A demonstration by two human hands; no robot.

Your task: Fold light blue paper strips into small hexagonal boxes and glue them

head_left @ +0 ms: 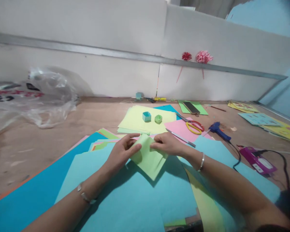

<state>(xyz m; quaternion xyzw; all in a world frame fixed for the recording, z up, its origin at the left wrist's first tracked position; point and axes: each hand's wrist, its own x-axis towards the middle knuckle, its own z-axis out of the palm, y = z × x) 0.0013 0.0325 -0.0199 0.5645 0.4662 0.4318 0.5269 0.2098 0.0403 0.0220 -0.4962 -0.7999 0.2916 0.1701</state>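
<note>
1. Head view, materials: you are looking down at a worn brown wooden surface (pixel 38 141) covered in thin, matte paper sheets. Large light blue sheets (pixel 125 193) are lying flat under your forearms, a pale yellow-green sheet (pixel 140 120) is lying behind them, and a pink sheet (pixel 181 129) is lying to its right.
2. On the pale sheet two small folded paper boxes are sitting just beside each other, one blue (pixel 146 116) and squarish, one green (pixel 158 119) and rounder.
3. To the right, scissors (pixel 193 126) with red and yellow loops are resting on the pink sheet; a blue glue gun (pixel 218 129) is lying near them. A crinkled clear plastic bag (pixel 38 96) is sitting far left.
4. Hands: your left hand (pixel 122 153) is pinching the left edge of a light green folded paper (pixel 148 158), thumb on top, fingers closed narrowly. Your right hand (pixel 165 144) is gripping its upper right edge, fingers curled tight. The paper is being held, tilted, just above the blue sheets, its lower corner pointing toward you.
</note>
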